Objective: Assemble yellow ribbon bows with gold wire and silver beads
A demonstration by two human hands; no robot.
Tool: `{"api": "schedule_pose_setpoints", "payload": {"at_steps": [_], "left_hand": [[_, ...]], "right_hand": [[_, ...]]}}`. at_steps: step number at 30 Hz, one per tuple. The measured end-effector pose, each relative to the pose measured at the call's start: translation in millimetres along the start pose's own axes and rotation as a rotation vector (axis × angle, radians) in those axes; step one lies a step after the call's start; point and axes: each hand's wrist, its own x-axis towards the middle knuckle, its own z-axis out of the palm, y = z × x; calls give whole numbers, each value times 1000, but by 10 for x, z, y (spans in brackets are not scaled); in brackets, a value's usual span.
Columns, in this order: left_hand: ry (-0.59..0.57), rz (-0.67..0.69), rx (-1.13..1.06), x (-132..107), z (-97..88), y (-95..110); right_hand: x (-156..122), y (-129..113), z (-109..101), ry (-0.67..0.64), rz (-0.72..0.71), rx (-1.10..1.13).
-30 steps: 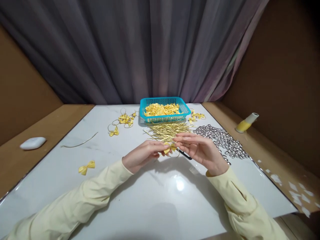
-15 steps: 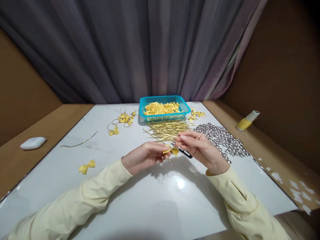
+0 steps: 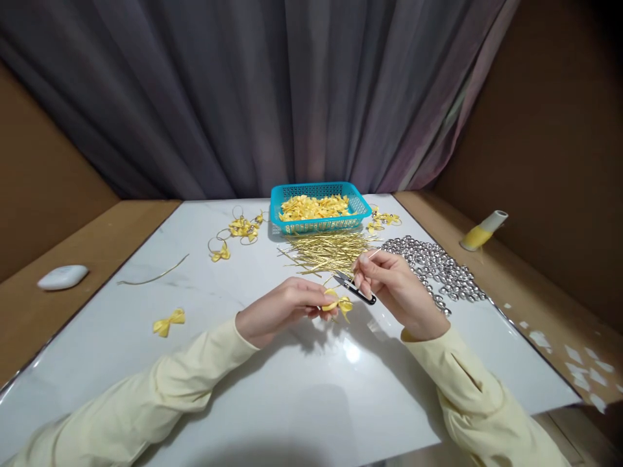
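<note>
Pinched in the fingertips of my left hand [image 3: 287,302] is a yellow ribbon bow [image 3: 343,305], held just above the table. A bit of gold cord shows by the bow. My right hand [image 3: 396,288] is closed in a pinch on a thin, straight, needle-like piece [image 3: 374,253], too fine to make out surely. Black-handled thread snips [image 3: 359,290] lie under and beside my right fingertips, between the two hands. Another yellow bow [image 3: 169,322] rests on the table to the left, beyond my left forearm.
A blue basket [image 3: 321,227] of yellow bows stands at the back, with gold cords [image 3: 331,251] piled before it. Silver beads [image 3: 442,269] spread at right. Bow loops [image 3: 243,227] lie left of the basket. A yellow thread spool [image 3: 479,235] and a white mouse [image 3: 63,277] flank the table.
My right hand has drawn slightly right, away from the bow, and the needle-like piece now shows at its fingertips. The bow has turned and dipped a little in my left hand.
</note>
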Motion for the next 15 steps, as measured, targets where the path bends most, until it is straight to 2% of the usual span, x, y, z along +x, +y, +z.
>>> {"api": "schedule_pose_setpoints", "payload": {"at_steps": [5,15], "left_hand": [[-25,27,65,-6,12,-24],[4,1,148,4,39,-19]], "right_hand": [[-13,-8,6,35,-53,-9],[-10,10,12,29,-73,-29]]}}
